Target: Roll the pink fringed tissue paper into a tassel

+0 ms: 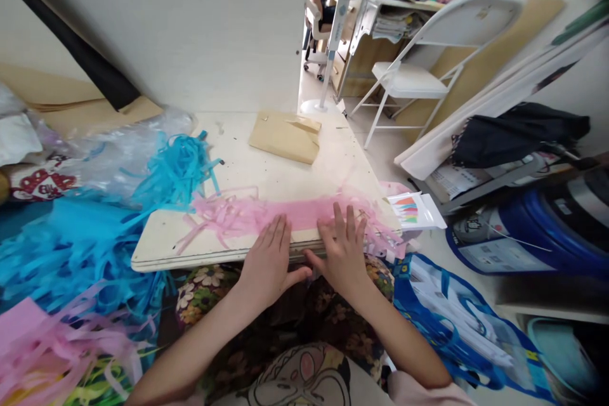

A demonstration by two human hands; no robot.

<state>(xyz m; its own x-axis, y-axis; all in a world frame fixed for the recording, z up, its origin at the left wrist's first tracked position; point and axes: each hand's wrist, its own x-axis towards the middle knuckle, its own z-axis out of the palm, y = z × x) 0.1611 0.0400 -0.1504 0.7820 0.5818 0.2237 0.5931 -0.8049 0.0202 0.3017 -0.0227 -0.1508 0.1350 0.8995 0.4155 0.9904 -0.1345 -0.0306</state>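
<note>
A long strip of pink fringed tissue paper (304, 210) lies along the near edge of a low cream table (266, 165). My left hand (269, 260) rests flat on the table edge with fingers stretched out onto the pink strip. Just to its right, my right hand (343, 246) also lies flat, fingers spread, pressing on the same strip. Neither hand grips anything. Loose pink fringe (223, 217) curls at the strip's left end.
Blue fringed tissue (176, 171) and clear plastic pile up on the left; more pink fringe (52, 349) lies lower left. A folded brown paper (285, 136) sits at the table's far side. A white folding chair (419, 70), a fan stand (328, 57) and blue bags (447, 304) stand to the right.
</note>
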